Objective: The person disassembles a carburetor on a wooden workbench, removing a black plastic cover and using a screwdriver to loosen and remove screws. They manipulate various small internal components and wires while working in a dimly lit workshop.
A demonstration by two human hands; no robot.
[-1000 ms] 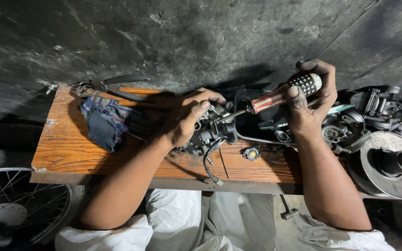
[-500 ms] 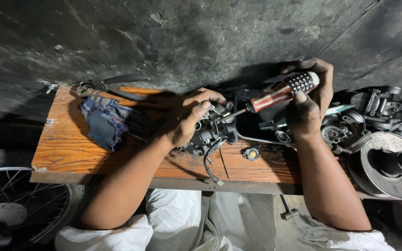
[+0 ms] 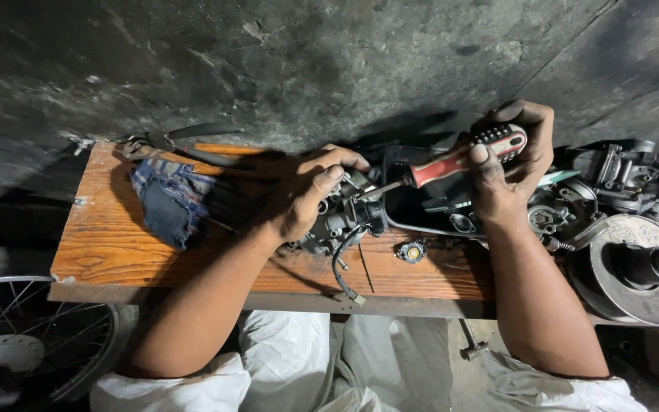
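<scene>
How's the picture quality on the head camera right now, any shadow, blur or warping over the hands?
Head view: sharp at centre; light from above throws a dark shadow behind the left hand across the wooden bench; the metal part under it sits in gloom; the screwdriver in the right hand is well lit; wide-lens bending at the edges; no glare.
</scene>
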